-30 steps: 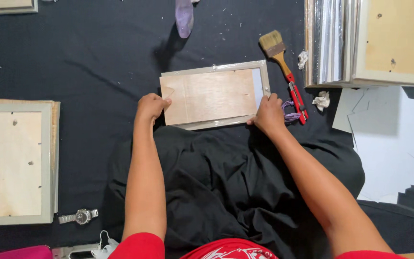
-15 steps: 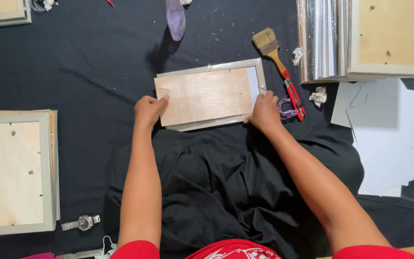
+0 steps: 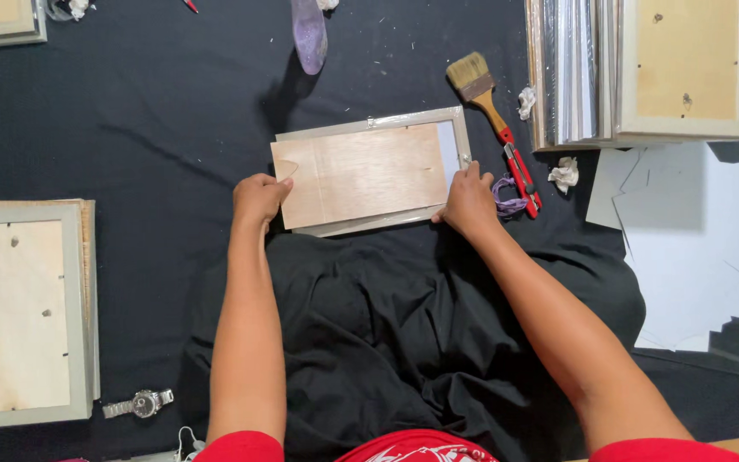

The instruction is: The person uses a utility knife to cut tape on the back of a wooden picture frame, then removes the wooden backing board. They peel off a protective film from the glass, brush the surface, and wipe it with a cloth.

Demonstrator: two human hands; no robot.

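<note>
Head view: my left hand (image 3: pixel 260 198) and right hand (image 3: pixel 469 200) pinch the thin rectangular plywood backing board (image 3: pixel 359 174); skewed over its grey frame (image 3: pixel 459 128), it could jam.

1 head cam, looks straight down, near; arms enter from bottom edge.

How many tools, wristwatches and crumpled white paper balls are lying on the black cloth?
Tools: 2, the wooden-handled paintbrush and the red utility knife.
Silver wristwatches: 1.
Crumpled white paper balls: 2, one by the brush and one by the knife; a scrap at the top left corner is too cut off to count.
Total: 5.
</note>
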